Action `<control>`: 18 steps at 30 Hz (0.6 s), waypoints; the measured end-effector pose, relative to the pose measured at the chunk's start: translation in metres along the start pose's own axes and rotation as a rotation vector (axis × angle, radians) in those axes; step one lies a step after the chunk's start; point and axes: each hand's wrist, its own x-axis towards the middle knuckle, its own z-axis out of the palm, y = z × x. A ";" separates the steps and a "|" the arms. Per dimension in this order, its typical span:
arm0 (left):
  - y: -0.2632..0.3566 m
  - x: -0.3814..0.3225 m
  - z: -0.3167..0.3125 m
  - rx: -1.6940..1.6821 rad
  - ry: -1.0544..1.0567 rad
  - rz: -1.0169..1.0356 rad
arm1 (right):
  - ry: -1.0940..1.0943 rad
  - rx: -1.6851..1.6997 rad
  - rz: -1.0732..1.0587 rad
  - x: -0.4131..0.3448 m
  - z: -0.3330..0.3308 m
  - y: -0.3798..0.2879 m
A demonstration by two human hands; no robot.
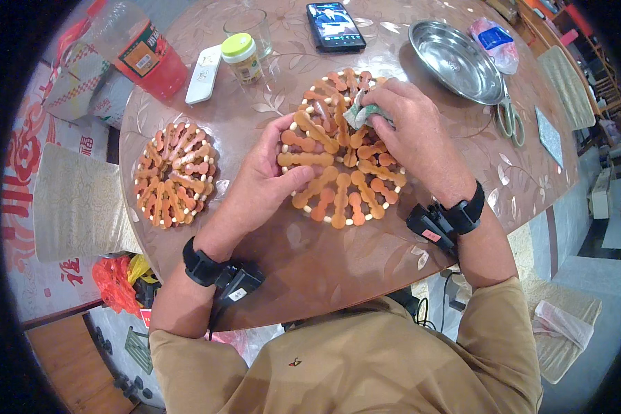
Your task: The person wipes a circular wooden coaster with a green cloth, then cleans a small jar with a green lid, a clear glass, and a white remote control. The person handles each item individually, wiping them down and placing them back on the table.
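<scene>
My left hand grips the left rim of a round openwork mat, with the thumb lying on top. Orange-brown, dumbbell-shaped pieces radiate from its middle, and cream beads link them around the edge. Its far part looks raised or doubled; I cannot tell whether a second mat lies there. Bunched in the fingers of my right hand is a white and green cloth, pressed against the far pieces. A similar round mat lies to the left on the table.
On the table are a bottle of red drink, a white case, a lime-lidded jar, a glass, a lit phone, a steel dish, scissors and a plastic packet.
</scene>
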 end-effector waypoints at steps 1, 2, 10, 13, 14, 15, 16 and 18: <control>-0.001 0.000 0.000 -0.004 -0.004 0.000 | 0.003 -0.021 -0.004 0.000 0.000 0.001; -0.002 0.000 -0.001 -0.008 -0.007 0.001 | 0.005 -0.041 -0.008 -0.001 0.001 0.002; -0.002 0.001 -0.002 -0.036 0.050 0.002 | -0.080 -0.007 -0.015 -0.002 -0.011 -0.002; -0.003 0.002 -0.002 -0.084 0.054 -0.009 | -0.028 0.122 -0.087 -0.002 -0.010 -0.010; 0.000 0.001 -0.002 -0.093 0.059 -0.036 | -0.020 0.159 -0.118 -0.002 -0.005 -0.011; 0.002 0.001 -0.002 -0.101 0.064 -0.062 | -0.012 0.196 -0.150 -0.002 -0.002 -0.013; 0.000 0.002 -0.002 -0.110 0.080 -0.042 | -0.052 0.226 -0.197 -0.004 -0.001 -0.018; -0.004 0.005 -0.002 -0.126 0.112 -0.004 | -0.130 0.289 -0.290 -0.010 0.001 -0.027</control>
